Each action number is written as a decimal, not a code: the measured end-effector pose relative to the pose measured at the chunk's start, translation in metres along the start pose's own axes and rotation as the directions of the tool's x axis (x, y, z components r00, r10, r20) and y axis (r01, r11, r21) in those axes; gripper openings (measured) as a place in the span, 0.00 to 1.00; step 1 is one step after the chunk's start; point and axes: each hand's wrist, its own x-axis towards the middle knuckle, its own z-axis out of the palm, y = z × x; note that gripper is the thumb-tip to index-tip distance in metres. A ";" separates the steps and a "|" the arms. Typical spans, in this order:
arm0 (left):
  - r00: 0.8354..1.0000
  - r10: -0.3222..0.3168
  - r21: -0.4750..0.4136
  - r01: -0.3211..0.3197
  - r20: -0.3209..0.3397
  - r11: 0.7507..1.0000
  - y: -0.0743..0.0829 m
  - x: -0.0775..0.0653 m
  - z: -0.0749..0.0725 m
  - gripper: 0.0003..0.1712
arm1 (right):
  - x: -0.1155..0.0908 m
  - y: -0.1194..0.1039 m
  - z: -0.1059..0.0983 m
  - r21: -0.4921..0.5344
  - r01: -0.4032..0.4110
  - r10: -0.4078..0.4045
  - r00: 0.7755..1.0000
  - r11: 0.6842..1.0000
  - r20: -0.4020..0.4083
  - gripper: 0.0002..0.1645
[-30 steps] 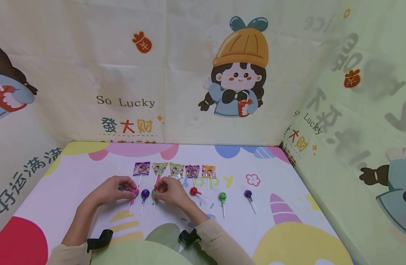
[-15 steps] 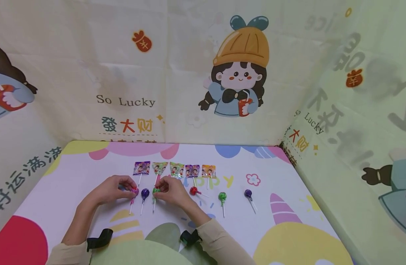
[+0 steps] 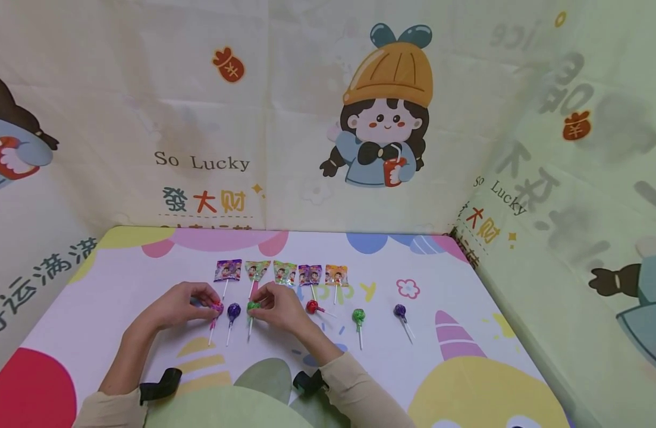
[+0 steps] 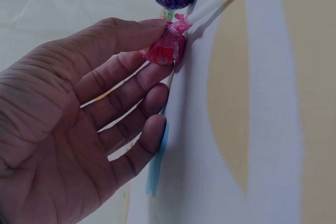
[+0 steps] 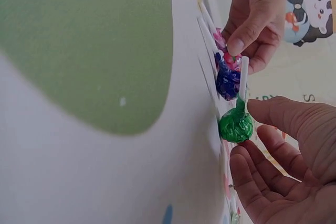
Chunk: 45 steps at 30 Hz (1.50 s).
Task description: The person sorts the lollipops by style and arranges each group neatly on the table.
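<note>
In the head view my left hand (image 3: 175, 306) is over the left end of a front row of lollipops on the table. Its thumb and fingertips pinch the round head of a pink lollipop (image 4: 167, 48), whose white stick points away from the palm in the left wrist view. Beside it lies a purple lollipop (image 3: 234, 311), between the two hands and touched by neither. My right hand (image 3: 279, 306) holds a green lollipop (image 5: 235, 126) by thumb and fingertips, with the thumb at the wrapper's neck near the stick. Its other fingers are loosely bent.
Behind the hands is a row of flat-wrapped lollipops, from a purple one (image 3: 228, 270) to an orange one (image 3: 336, 275). To the right lie a red lollipop (image 3: 312, 307), another green one (image 3: 358, 317) and a dark purple one (image 3: 399, 311). Printed cloth walls surround the table (image 3: 376, 386).
My right hand has shifted the green lollipop slightly to the right, and more of its head shows. My left hand stays on the pink lollipop.
</note>
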 end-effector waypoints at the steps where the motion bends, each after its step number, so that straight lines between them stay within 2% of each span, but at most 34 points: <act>1: 1.000 0.000 -0.001 0.000 0.001 1.000 0.000 0.000 0.000 0.15 | 0.000 0.000 0.000 -0.004 -0.003 0.003 1.000 1.000 -0.002 0.16; 18: 1.000 0.009 0.003 -0.009 -0.005 1.000 0.001 0.002 -0.003 0.15 | -0.001 -0.003 -0.006 -0.033 0.016 -0.016 1.000 0.999 -0.019 0.15; 32: 1.000 -0.011 -0.008 0.011 0.001 1.000 -0.001 0.001 -0.001 0.15 | -0.011 -0.012 -0.016 -0.005 0.016 -0.016 0.999 1.000 -0.028 0.16; 45: 1.000 -0.025 0.000 0.025 0.000 1.000 -0.001 0.001 -0.001 0.16 | -0.026 -0.019 -0.035 0.033 0.098 -0.096 0.994 0.995 -0.059 0.17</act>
